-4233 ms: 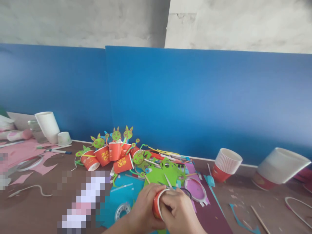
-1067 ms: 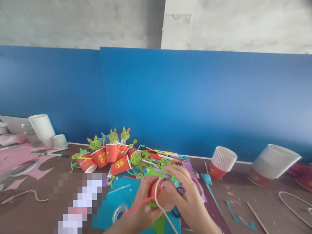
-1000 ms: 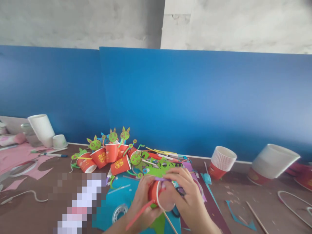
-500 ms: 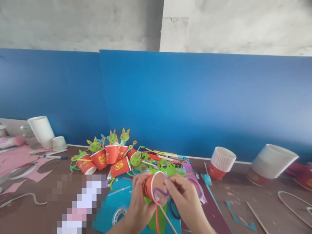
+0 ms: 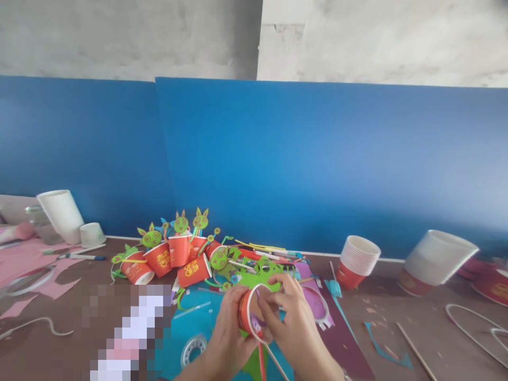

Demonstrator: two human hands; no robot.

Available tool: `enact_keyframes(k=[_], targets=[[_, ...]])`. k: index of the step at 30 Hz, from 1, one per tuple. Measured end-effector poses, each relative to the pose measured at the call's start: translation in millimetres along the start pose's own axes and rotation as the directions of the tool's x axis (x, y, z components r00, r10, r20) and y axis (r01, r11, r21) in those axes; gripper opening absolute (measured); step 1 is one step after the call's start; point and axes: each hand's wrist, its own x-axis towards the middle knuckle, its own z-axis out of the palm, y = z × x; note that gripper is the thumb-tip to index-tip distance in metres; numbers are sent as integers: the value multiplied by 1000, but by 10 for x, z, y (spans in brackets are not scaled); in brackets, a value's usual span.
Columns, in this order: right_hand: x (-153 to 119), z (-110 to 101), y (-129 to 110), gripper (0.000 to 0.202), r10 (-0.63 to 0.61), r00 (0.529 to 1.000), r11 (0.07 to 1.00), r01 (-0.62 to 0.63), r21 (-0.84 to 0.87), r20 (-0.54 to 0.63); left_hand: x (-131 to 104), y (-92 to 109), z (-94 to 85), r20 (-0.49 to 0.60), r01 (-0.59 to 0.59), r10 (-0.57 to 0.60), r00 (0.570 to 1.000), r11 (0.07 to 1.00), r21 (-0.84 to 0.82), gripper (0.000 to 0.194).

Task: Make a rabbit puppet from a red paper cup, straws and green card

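Observation:
My left hand (image 5: 230, 323) is wrapped round a red paper cup (image 5: 245, 313), whose white-rimmed end is turned to the right. A curled purple strip (image 5: 257, 320) lies across that end. My right hand (image 5: 291, 317) pinches the strip's upper part between thumb and finger, over the rim; the fingers hide some of it. Below the cup hang a red straw-like strip (image 5: 262, 361) and a thin wooden stick (image 5: 278, 362). I cannot tell how these are fixed. Green paper (image 5: 254, 366) shows under the hands.
Several red cups (image 5: 159, 259) with green animal faces crowd the back left. A tape roll (image 5: 193, 350) sits on blue paper (image 5: 178, 328). Stacked cups (image 5: 359, 259) and a larger white cup stack (image 5: 438, 262) stand at right. A loose stick (image 5: 415, 350) lies nearby.
My right hand has shifted left and in over the cup's end, bringing the upper part of the purple strip with it. The left hand keeps its hold on the cup.

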Motion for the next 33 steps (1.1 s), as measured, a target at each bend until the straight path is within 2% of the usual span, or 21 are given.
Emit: enact_keyframes(k=[5, 12, 15, 21, 23, 25, 27, 29, 31, 33], targets=[[-12, 14, -21, 29, 2, 999, 1000, -3, -7, -39, -22, 7, 5, 2, -80, 80, 997, 997, -18, 62], [-25, 58, -21, 30, 38, 997, 998, -34, 58, -65, -39, 53, -14, 20, -168, 167, 986, 981, 92, 62], [-31, 78, -15, 31, 51, 998, 996, -49, 78, -34, -53, 56, -4, 28, -195, 193, 981, 971, 135, 65], [-53, 102, -46, 30, 63, 997, 998, -62, 28, -51, -81, 35, 28, 6, -252, 255, 967, 952, 175, 66], [-43, 64, -37, 30, 37, 999, 999, -36, 22, -31, -71, 31, 24, -21, -213, 218, 976, 967, 143, 64], [-9, -12, -9, 29, 42, 999, 996, -41, 76, -3, -45, 37, 11, -18, -110, 111, 994, 994, 21, 62], [49, -103, 42, 24, 103, 995, 977, -100, 187, -7, -7, 58, -10, 48, 65, -57, 997, 979, -191, 59], [120, -170, 111, 26, 205, 979, 926, -192, 324, -8, 30, 85, -31, 179, 233, -173, 968, 884, -406, 57], [182, -182, 187, 32, 317, 934, 814, -356, 459, 163, 55, 105, -47, 297, 321, -178, 938, 770, -551, 59], [218, -141, 251, 35, 360, 849, 645, -526, 555, 386, 64, 108, -51, 362, 359, -152, 920, 695, -622, 62]])
